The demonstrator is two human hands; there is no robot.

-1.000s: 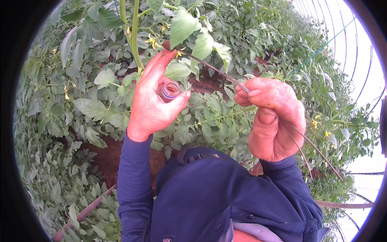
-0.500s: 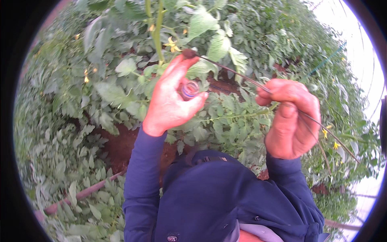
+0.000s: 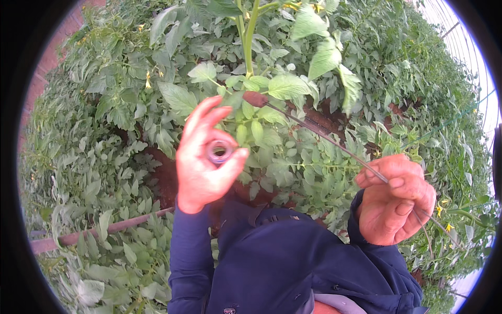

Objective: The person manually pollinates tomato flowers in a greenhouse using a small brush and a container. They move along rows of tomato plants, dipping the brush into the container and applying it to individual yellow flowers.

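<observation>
My left hand is closed around a small clear bottle, its round open mouth facing up between thumb and forefinger. The other fingers of that hand stretch out upward. In my right hand a thin metal rod is pinched, slanting up to the left. At the rod's far end sits a dark reddish-brown, fuzzy-looking tip, apart from my left fingertips and in front of green leaves. The rod's near end runs out behind my right hand, where it looks doubled.
A thick green stem of a tomato-like plant rises ahead. Leafy plants with yellow flowers surround me. A brown pipe crosses the lower left. Pale greenhouse film curves along the right.
My left hand with the bottle has moved down and left; the rod tip has come away from its fingers and the yellow flower. My right hand is lower and farther right. The view has shifted.
</observation>
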